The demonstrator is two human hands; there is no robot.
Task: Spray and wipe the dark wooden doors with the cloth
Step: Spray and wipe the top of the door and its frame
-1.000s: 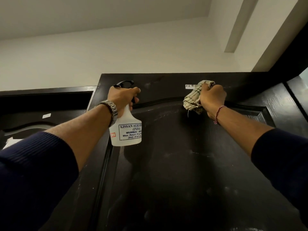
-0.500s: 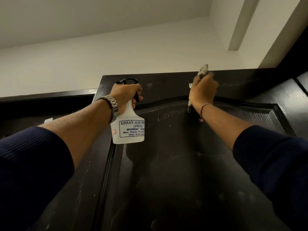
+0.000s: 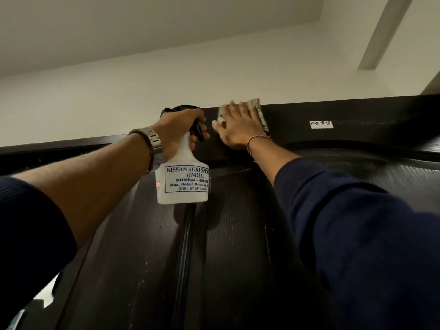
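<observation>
Right hand (image 3: 238, 129) has its fingers spread flat, pressing the checked cloth (image 3: 258, 110) on the dark door's (image 3: 238, 234) top rail. Left hand (image 3: 178, 129) grips the spray bottle (image 3: 182, 184) neck, fingers curled tight.

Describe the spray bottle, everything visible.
The spray bottle is white, translucent-looking plastic with a narrow neck widening to a round body, and a black trigger head. A printed label reads KISSAN AGRI SPRA… (INDIA), MUMBAI; a small red sticker sits at its left edge. It hangs upright in front of the dark door, near its top left corner. The left hand grips its neck and trigger. Liquid level unclear.
</observation>
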